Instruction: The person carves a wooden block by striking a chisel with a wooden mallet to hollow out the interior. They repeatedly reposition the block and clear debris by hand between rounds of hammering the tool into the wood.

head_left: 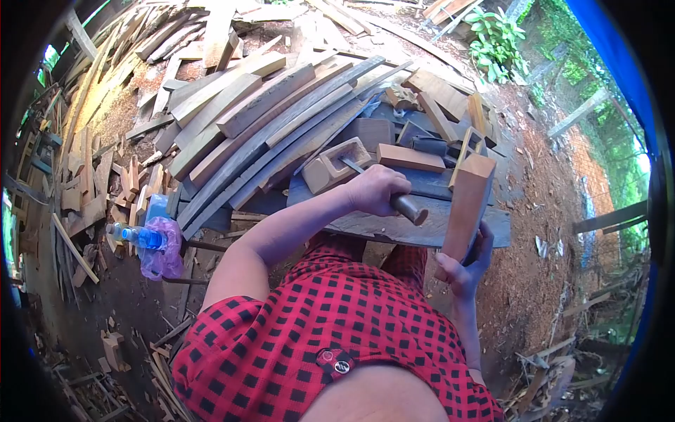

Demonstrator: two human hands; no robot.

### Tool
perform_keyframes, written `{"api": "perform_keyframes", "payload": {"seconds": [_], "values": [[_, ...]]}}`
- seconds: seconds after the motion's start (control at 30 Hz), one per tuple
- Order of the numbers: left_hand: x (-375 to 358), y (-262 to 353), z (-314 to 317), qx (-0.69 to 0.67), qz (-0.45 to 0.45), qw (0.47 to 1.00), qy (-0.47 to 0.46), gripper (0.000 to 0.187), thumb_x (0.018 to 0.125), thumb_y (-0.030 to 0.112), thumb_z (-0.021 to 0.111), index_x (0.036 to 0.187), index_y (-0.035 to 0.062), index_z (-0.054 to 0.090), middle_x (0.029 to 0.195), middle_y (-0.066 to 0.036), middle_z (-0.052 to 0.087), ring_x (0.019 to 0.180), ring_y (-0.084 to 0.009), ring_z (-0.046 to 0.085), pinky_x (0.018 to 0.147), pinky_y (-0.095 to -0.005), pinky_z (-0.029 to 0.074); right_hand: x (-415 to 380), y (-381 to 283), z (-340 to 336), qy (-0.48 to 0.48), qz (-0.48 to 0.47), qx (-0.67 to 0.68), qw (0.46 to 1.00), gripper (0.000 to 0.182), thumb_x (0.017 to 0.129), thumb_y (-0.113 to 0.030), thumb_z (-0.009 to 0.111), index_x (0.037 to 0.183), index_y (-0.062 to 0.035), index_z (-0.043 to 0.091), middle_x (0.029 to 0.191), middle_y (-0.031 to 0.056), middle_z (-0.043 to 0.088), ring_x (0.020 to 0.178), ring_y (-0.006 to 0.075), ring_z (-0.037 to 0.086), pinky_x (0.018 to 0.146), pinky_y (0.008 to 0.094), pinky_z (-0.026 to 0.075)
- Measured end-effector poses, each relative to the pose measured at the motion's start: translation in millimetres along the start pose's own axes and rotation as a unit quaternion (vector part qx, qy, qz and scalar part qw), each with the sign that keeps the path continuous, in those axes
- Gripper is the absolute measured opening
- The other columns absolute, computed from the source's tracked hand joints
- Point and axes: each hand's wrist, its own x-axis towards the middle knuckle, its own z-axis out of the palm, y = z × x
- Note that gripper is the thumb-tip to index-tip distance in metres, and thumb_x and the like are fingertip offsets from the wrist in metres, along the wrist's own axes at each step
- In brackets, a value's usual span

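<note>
My left hand [380, 190] is closed around the handle of a chisel [408, 209], whose butt end points down and to the right. Its metal blade slants up and left toward a pale wooden block [320, 174] with a rectangular hollow, and the tip reaches the hollow. My right hand [464, 267] grips the lower end of a thick reddish-brown wooden block [467, 211]. That block stands tilted up in front of the right part of the workbench [450, 224], its far end near other wood pieces.
A smaller reddish wood piece [410, 157] lies behind my left hand. Long stacked planks [267, 98] spread across the back left. At the left are water bottles [144, 237] with a pink plastic bag [163, 261]. Wood shavings and offcuts cover the ground; a leafy plant [494, 43] grows behind.
</note>
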Motion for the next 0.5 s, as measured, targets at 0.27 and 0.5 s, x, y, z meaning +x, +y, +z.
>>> {"api": "perform_keyframes", "payload": {"seconds": [0.27,0.5], "values": [[-1.8,6.6,-9.0,0.003,-0.011,1.0,0.008,0.028,0.058,0.02,0.076,0.072,0.0083,0.055,0.071,-0.009,0.057,0.071,-0.0328,0.061,0.061,-0.0437,0.048,0.1,1.8,-5.7,-0.004,0.003,-0.013,1.0,0.092,0.056,-0.022,0.083,0.134,-0.0009,0.039,0.12,0.0121,0.05,0.111,0.0236,0.051,0.095,0.0372,0.042],[-6.4,6.4,-8.2,-0.003,-0.013,1.0,0.02,0.029,0.057,0.018,0.077,0.074,0.008,0.056,0.072,-0.009,0.057,0.071,-0.0332,0.061,0.062,-0.0431,0.049,6.1,-7.0,3.3,-0.005,0.006,0.009,1.0,0.093,0.057,-0.024,0.084,0.134,-0.0007,0.039,0.12,0.0125,0.05,0.11,0.0235,0.052,0.094,0.037,0.042]]}}
